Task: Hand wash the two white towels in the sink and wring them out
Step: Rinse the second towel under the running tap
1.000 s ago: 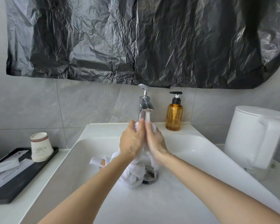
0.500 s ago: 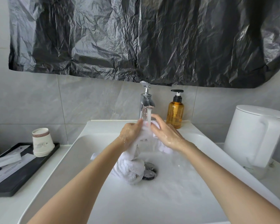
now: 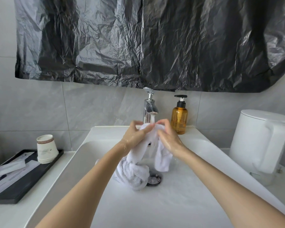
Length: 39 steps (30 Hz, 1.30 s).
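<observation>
Held up near the back edge of the sink [image 3: 204, 155], directly under the tap [image 3: 149, 109], to catch the running water [image 3: 152, 119] on the fold; left hand [image 3: 135, 137] pinching the towel [image 3: 162, 159], thumb and fingers clamped on cloth; right hand [image 3: 169, 139] gripping the other side, fingers curled round it; kept close together, probably for rubbing cloth against cloth; loose ends left hanging into the basin to drip; bunched white heap [image 3: 133, 174] lying beside the drain [image 3: 154, 179], touching the hanging part; cannot tell whether second towel or same one; judged mid-wash, wringing not yet begun; soap bottle [image 3: 179, 119] parked at the back edge, right of the tap, within reach.
</observation>
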Each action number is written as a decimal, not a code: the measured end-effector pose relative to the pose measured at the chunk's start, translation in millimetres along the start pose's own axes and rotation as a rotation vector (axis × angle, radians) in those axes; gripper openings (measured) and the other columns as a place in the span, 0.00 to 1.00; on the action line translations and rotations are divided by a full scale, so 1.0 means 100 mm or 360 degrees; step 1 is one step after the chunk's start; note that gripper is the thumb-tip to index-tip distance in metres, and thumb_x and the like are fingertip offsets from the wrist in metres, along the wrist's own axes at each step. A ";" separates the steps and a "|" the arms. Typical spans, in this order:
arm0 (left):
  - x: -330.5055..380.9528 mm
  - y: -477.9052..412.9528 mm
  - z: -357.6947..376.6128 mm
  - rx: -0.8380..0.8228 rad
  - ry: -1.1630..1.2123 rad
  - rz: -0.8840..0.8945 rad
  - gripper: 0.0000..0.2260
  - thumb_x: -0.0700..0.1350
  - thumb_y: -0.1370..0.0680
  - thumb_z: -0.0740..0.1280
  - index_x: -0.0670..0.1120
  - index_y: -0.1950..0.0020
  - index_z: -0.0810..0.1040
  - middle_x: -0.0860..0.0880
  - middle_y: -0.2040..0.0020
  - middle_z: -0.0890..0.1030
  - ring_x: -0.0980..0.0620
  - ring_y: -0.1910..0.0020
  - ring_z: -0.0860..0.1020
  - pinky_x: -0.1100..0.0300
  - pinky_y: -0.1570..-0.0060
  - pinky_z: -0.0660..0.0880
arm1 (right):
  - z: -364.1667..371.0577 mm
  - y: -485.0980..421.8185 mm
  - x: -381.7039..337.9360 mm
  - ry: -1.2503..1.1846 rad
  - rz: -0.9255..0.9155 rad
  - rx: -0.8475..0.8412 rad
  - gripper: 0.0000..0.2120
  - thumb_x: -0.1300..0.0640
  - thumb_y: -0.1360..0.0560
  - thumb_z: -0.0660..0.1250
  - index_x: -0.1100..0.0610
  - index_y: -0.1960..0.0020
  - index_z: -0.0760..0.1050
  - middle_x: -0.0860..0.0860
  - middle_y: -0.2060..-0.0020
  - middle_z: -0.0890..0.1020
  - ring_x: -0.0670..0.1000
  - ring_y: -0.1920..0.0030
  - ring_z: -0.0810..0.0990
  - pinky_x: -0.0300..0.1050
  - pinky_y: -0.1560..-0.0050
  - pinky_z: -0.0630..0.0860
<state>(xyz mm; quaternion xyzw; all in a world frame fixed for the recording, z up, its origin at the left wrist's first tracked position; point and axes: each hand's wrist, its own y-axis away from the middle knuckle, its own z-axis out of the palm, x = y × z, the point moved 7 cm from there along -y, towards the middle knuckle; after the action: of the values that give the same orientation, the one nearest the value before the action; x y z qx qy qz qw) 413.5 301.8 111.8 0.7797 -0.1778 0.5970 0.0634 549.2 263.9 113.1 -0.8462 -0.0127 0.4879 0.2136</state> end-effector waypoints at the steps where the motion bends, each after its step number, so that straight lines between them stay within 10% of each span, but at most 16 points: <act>1: 0.04 0.03 0.06 -0.0101 -0.0066 0.0083 0.30 0.61 0.28 0.72 0.52 0.31 0.66 0.49 0.43 0.76 0.53 0.48 0.78 0.60 0.48 0.76 | -0.10 -0.03 0.02 -0.0127 0.0087 0.0106 0.11 0.59 0.24 0.59 0.52 0.42 0.67 0.48 0.54 0.75 0.49 0.53 0.75 0.47 0.51 0.72; 4: 0.04 0.05 0.25 -0.0344 -0.0378 0.0243 0.43 0.56 0.33 0.76 0.56 0.25 0.55 0.49 0.35 0.65 0.50 0.35 0.67 0.53 0.33 0.67 | -0.27 -0.07 0.15 -0.0581 0.0397 0.0288 0.10 0.53 0.34 0.63 0.52 0.53 0.73 0.55 0.56 0.78 0.55 0.56 0.77 0.49 0.54 0.73; 8: 0.01 0.03 0.34 -0.0202 -0.0766 0.0459 0.33 0.43 0.25 0.71 0.44 0.25 0.58 0.47 0.39 0.64 0.48 0.39 0.66 0.64 0.41 0.65 | -0.27 -0.05 0.24 -0.0802 0.0621 0.0215 0.10 0.64 0.28 0.60 0.58 0.68 0.69 0.53 0.74 0.68 0.52 0.75 0.66 0.39 0.74 0.64; 16: 0.03 -0.01 -0.17 0.0297 0.0063 0.0303 0.08 0.36 0.24 0.60 0.45 0.47 0.73 0.43 0.55 0.81 0.46 0.58 0.79 0.51 0.54 0.76 | -0.27 -0.04 0.08 -0.0044 0.0263 0.0084 0.06 0.50 0.24 0.65 0.49 0.59 0.76 0.45 0.64 0.77 0.47 0.59 0.76 0.43 0.59 0.71; 20: -0.02 -0.06 -0.15 0.0225 0.0449 0.0061 0.12 0.32 0.25 0.55 0.40 0.47 0.74 0.41 0.59 0.78 0.48 0.65 0.75 0.59 0.65 0.71 | -0.10 -0.02 0.05 -0.0240 0.0237 -0.0029 0.08 0.52 0.19 0.60 0.55 0.50 0.75 0.49 0.56 0.75 0.48 0.51 0.72 0.41 0.54 0.65; 23: 0.08 -0.02 0.08 -0.0075 0.0358 0.0168 0.16 0.48 0.29 0.59 0.43 0.45 0.76 0.45 0.52 0.79 0.51 0.56 0.77 0.61 0.51 0.74 | 0.08 -0.01 0.02 -0.0525 0.0207 0.0024 0.15 0.47 0.18 0.56 0.48 0.33 0.71 0.46 0.38 0.75 0.46 0.39 0.72 0.40 0.44 0.67; 26: 0.01 0.02 0.26 -0.0037 0.0176 0.0210 0.29 0.66 0.27 0.60 0.51 0.32 0.70 0.48 0.37 0.75 0.52 0.39 0.74 0.60 0.41 0.70 | 0.18 0.09 0.04 -0.0388 0.0235 0.0194 0.15 0.41 0.19 0.56 0.47 0.44 0.77 0.47 0.47 0.81 0.46 0.47 0.78 0.39 0.54 0.71; 34: 0.00 0.03 0.09 0.0468 -0.0154 0.0294 0.21 0.59 0.18 0.53 0.44 0.56 0.75 0.46 0.56 0.81 0.44 0.52 0.78 0.49 0.46 0.74 | 0.27 0.04 0.00 0.0096 0.0175 0.0330 0.22 0.35 0.22 0.54 0.48 0.50 0.80 0.46 0.54 0.83 0.47 0.54 0.80 0.44 0.58 0.75; 39: 0.00 -0.04 0.10 0.0373 -0.0310 0.0249 0.18 0.55 0.23 0.50 0.46 0.60 0.75 0.42 0.52 0.81 0.39 0.49 0.77 0.48 0.45 0.74 | 0.19 0.13 -0.24 0.0476 -0.0394 0.0143 0.19 0.47 0.16 0.48 0.50 0.59 0.72 0.45 0.60 0.80 0.49 0.58 0.78 0.43 0.56 0.69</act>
<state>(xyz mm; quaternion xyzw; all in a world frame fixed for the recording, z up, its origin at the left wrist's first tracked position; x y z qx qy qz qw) 424.0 302.6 109.4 0.8197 -0.1726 0.5383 -0.0921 518.7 253.5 119.9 -0.8909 -0.0629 0.3270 0.3090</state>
